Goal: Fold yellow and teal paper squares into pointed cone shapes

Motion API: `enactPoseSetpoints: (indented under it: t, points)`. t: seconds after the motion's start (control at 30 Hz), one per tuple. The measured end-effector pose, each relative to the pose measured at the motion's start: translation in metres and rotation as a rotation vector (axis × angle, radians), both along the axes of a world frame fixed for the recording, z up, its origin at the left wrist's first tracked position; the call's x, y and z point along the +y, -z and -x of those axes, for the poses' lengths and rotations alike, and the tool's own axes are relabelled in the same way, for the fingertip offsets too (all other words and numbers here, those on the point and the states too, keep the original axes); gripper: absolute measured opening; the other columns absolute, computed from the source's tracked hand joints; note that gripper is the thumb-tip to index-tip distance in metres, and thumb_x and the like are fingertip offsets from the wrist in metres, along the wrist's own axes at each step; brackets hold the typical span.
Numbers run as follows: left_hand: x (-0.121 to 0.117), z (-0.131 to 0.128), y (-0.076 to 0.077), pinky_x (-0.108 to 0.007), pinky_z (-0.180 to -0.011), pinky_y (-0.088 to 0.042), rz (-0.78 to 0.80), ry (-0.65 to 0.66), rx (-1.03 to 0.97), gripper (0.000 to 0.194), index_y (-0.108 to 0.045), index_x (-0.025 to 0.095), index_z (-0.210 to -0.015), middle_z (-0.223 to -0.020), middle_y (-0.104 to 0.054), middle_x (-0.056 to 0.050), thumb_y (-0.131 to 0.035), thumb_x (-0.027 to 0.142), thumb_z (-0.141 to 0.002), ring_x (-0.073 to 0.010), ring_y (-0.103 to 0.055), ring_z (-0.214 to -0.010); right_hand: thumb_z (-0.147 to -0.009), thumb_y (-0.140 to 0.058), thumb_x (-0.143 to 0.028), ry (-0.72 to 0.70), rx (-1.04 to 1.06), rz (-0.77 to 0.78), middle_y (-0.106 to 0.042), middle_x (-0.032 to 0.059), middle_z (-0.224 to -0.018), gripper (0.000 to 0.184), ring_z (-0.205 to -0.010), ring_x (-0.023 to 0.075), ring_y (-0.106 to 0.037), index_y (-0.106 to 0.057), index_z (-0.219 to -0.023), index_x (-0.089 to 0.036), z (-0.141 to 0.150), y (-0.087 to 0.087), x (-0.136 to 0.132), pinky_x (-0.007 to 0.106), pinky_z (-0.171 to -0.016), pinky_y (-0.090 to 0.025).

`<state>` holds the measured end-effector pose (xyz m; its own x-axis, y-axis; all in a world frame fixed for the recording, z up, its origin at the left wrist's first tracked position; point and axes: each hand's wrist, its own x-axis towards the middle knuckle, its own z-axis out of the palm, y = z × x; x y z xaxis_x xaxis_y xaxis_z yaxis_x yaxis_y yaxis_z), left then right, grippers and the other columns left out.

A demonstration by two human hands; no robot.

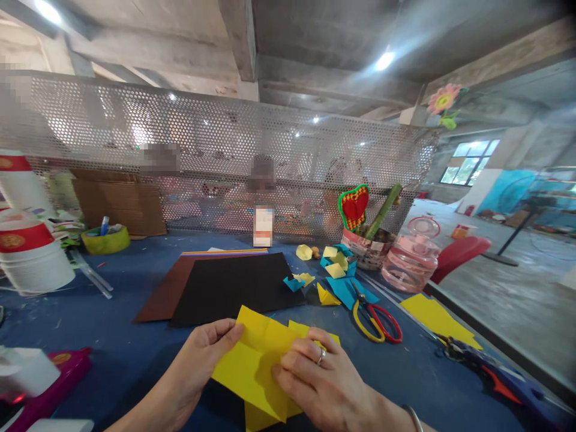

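Note:
A creased sheet of yellow paper (254, 369) is held up between both hands over the blue table. My left hand (211, 348) pinches its upper left edge between thumb and fingers. Curled fingers of my right hand (317, 372), which wears a ring, grip the paper's right side and hide part of it. More yellow paper (258, 420) shows beneath and behind the held sheet. Past the hands lie black sheets (238, 282) on top of brown ones (166, 288). Small folded yellow (327, 295) and blue (294, 283) paper pieces sit to their right.
Scissors with yellow and red handles (375, 318) lie right of my hands. Further right are yellow sheets (441, 318) and a glue gun (495, 372). A pink water bottle (411, 258) and a plant pot (366, 246) stand behind. Stacked paper cups (31, 252) stand left, before a perforated metal screen (216, 144).

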<state>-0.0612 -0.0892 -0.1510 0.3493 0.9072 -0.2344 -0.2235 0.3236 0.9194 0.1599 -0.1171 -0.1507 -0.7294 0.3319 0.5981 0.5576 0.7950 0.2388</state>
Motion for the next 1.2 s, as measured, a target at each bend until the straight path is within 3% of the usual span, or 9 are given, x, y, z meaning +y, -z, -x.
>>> enactPoseSetpoints:
  t: [0.4, 0.67, 0.87, 0.93, 1.0, 1.1, 1.13, 1.2]
  points:
    - [0.000, 0.000, 0.004, -0.025, -0.062, -0.046, -0.020, 0.004, 0.005, 0.040, -0.072, 0.013, -0.093, -0.078, -0.075, -0.008, -0.074, 0.047, -0.073, -0.0183, -0.067, -0.067, -0.098, -0.036, -0.012, -0.015, -0.016, -0.014, -0.066, -0.0015, -0.083, 0.028, -0.081, 0.0147, -0.054, -0.063, -0.094, -0.017, 0.000, -0.003, 0.000, 0.034, -0.085, -0.039]
    - [0.000, 0.000, 0.001, -0.025, -0.061, -0.046, -0.041, -0.020, 0.057, 0.041, -0.072, 0.014, -0.093, -0.077, -0.075, -0.006, -0.074, 0.049, -0.072, -0.0181, -0.066, -0.066, -0.092, -0.046, -0.012, -0.021, -0.054, 0.019, -0.065, 0.0001, -0.082, 0.019, -0.080, 0.0158, -0.056, -0.062, -0.099, -0.017, -0.002, 0.003, 0.002, 0.035, -0.085, -0.039]
    - [0.003, 0.001, 0.005, -0.031, -0.066, -0.049, -0.101, 0.005, 0.117, 0.043, -0.070, 0.013, -0.094, -0.081, -0.074, -0.009, -0.067, 0.052, -0.076, -0.0235, -0.068, -0.072, -0.092, -0.046, -0.012, -0.002, -0.059, 0.034, -0.064, 0.0000, -0.082, 0.019, -0.081, 0.0163, -0.055, -0.062, -0.100, -0.018, -0.003, 0.004, 0.002, 0.036, -0.088, -0.038]
    - [0.005, 0.001, 0.008, -0.034, -0.069, -0.051, -0.206, -0.030, 0.203, 0.043, -0.068, 0.013, -0.096, -0.086, -0.073, -0.011, -0.064, 0.052, -0.078, -0.0266, -0.069, -0.078, -0.093, -0.043, -0.011, 0.013, -0.056, 0.026, -0.064, 0.0003, -0.083, 0.022, -0.082, 0.0167, -0.055, -0.061, -0.102, -0.018, -0.003, 0.003, 0.002, 0.037, -0.089, -0.037]
    - [0.004, 0.002, 0.011, -0.038, -0.083, -0.049, -0.341, -0.148, 0.292, 0.042, -0.062, 0.016, -0.104, -0.105, -0.069, -0.012, -0.065, 0.048, -0.077, -0.0293, -0.065, -0.097, -0.094, -0.040, -0.011, 0.049, -0.051, 0.019, -0.064, 0.0010, -0.084, 0.023, -0.084, 0.0169, -0.054, -0.061, -0.102, -0.018, -0.004, 0.002, 0.002, 0.037, -0.089, -0.036]
    - [-0.002, 0.002, 0.014, -0.040, -0.101, -0.037, -0.686, -0.363, 0.563, 0.044, -0.049, 0.023, -0.119, -0.126, -0.055, -0.010, -0.065, 0.035, -0.080, -0.0277, -0.051, -0.118, -0.095, -0.042, -0.012, 0.111, -0.037, 0.018, -0.061, 0.0019, -0.080, 0.019, -0.081, 0.0171, -0.053, -0.061, -0.094, -0.016, -0.005, 0.003, 0.004, 0.037, -0.085, -0.035]
    - [-0.006, 0.002, 0.014, -0.040, -0.101, -0.037, -0.840, -0.376, 0.683, 0.041, -0.048, 0.024, -0.119, -0.124, -0.055, -0.010, -0.063, 0.031, -0.082, -0.0268, -0.052, -0.117, -0.094, -0.044, -0.012, 0.124, -0.036, 0.023, -0.060, 0.0022, -0.078, 0.017, -0.080, 0.0171, -0.052, -0.061, -0.091, -0.016, -0.005, 0.003, 0.005, 0.036, -0.083, -0.035]
    - [-0.014, 0.001, 0.016, -0.037, -0.092, -0.044, -1.144, -0.282, 0.861, 0.032, -0.052, 0.025, -0.114, -0.112, -0.062, -0.007, -0.061, 0.024, -0.083, -0.0256, -0.059, -0.105, -0.092, -0.047, -0.012, 0.134, -0.042, 0.043, -0.059, 0.0025, -0.077, 0.015, -0.077, 0.0169, -0.052, -0.060, -0.085, -0.016, -0.005, 0.005, 0.005, 0.036, -0.079, -0.035]
